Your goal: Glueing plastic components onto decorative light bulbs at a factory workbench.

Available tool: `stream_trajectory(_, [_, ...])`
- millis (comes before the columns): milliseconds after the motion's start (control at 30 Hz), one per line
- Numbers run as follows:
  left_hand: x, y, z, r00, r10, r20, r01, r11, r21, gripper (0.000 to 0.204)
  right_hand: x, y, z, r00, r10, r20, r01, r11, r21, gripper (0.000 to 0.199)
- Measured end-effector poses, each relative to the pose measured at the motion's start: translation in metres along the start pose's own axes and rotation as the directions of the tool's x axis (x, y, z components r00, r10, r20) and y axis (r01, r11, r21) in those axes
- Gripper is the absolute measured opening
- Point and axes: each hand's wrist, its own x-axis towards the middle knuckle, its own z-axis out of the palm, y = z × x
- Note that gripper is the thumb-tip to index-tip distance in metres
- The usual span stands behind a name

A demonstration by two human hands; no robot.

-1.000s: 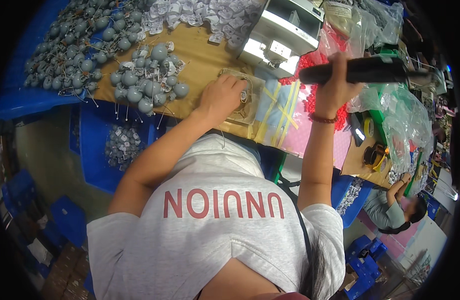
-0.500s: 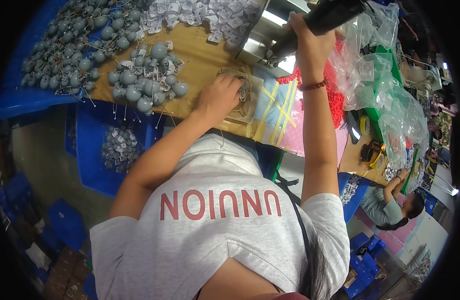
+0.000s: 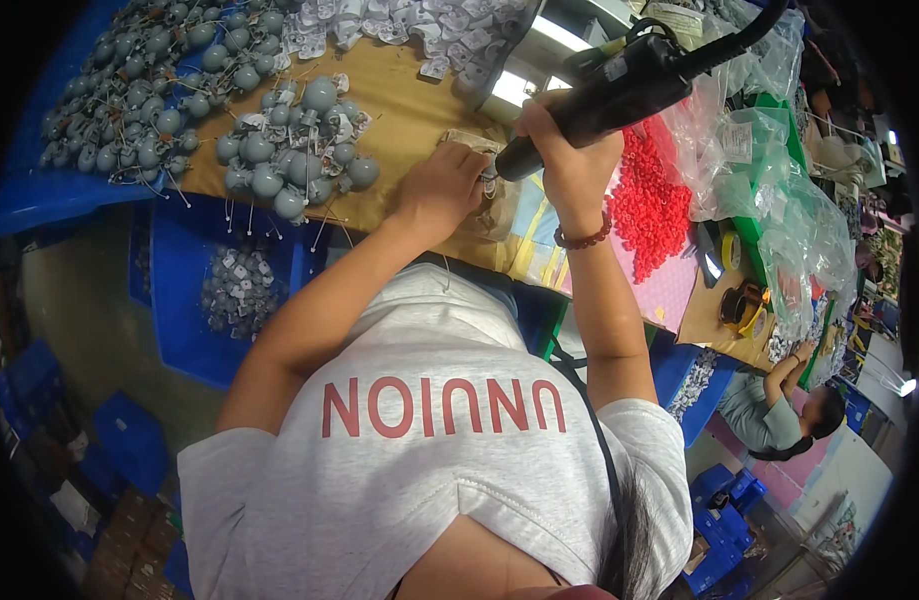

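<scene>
My right hand (image 3: pixel 576 165) is wrapped round a black corded electric screwdriver (image 3: pixel 624 95), held tilted with its front end low and to the left. That end is close beside a small grey part (image 3: pixel 489 170) on a clear plastic block (image 3: pixel 491 222). My left hand (image 3: pixel 441 190) has its fingers closed on the part from the left; the fingers cover most of it. Whether the screwdriver touches the part I cannot tell. Left of my left hand lies a pile of grey round-bodied parts (image 3: pixel 304 165) with thin wires.
More grey parts (image 3: pixel 129 120) fill the far left, with white plastic pieces (image 3: pixel 399 25) behind. Red small pieces (image 3: pixel 644 190) and clear bags (image 3: pixel 779 210) are at right, near tape rolls (image 3: pixel 744 310). A blue bin (image 3: pixel 189 320) stands below the table edge. Another person (image 3: pixel 779 405) works far right.
My right hand has brought the screwdriver down and left, from above the metal trays to beside the plastic block. My left hand has stayed on the grey part.
</scene>
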Motion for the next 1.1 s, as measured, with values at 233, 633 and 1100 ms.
stream_trajectory(233, [0.0, -0.001, 0.002, 0.999, -0.03, 0.024, 0.03, 0.999, 0.023, 0.034, -0.006, 0.002, 0.003, 0.998, -0.05, -0.046, 0.05, 0.999, -0.002, 0.051])
stream_trajectory(633, [0.005, -0.004, -0.001, 0.998, -0.038, 0.046, 0.04, 0.998, -0.046, 0.028, -0.034, 0.021, 0.002, 0.986, -0.107, 0.129, 0.106, 0.994, 0.011, 0.011])
stream_trajectory(1100, [0.008, -0.007, 0.001, 0.999, -0.034, 0.011, 0.035, 0.993, -0.112, 0.031, -0.036, 0.025, 0.01, 0.996, -0.08, 0.049, 0.077, 0.995, 0.064, 0.011])
